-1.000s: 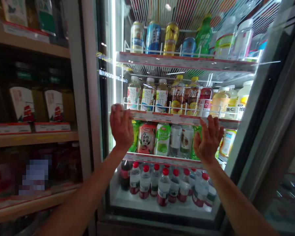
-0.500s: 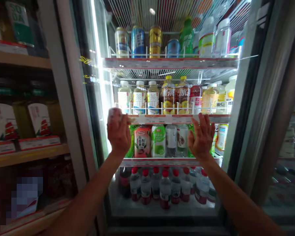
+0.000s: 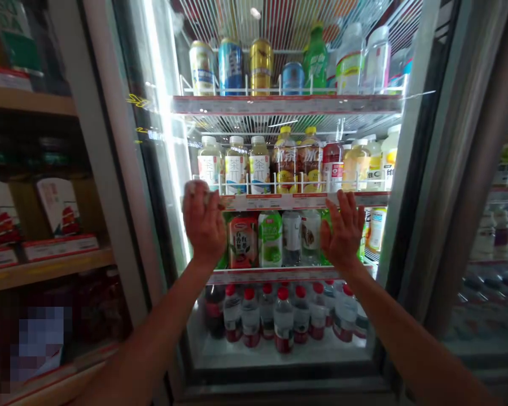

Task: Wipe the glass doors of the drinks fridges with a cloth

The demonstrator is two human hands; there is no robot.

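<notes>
Both my arms reach forward to a lit drinks fridge. My left hand point(image 3: 204, 223) is raised palm-forward at its left side, fingers stretched out, in front of the left end of a shelf edge point(image 3: 279, 201). A pale blurred patch shows at its fingertips; I cannot make out what it is. My right hand point(image 3: 342, 228) has its fingers spread, near the right part of the same shelf edge. Reflections suggest glass in front of the shelves; whether my hands touch it I cannot tell. Between my hands stand a red drink bottle point(image 3: 242, 241) and a green-labelled bottle point(image 3: 270, 239).
Cans point(image 3: 261, 67) and bottles fill the upper shelf. Tea bottles point(image 3: 236, 164) line the middle one. Several red-capped bottles point(image 3: 283, 318) stand on the fridge floor. To the left is a wooden-edged shelf point(image 3: 46, 265) with bottles; metal door frames point(image 3: 444, 186) stand at the right.
The view has shifted to the right, so the fridge sits further left in it. Both hands stay raised with fingers extended, the right one now slightly further left in view.
</notes>
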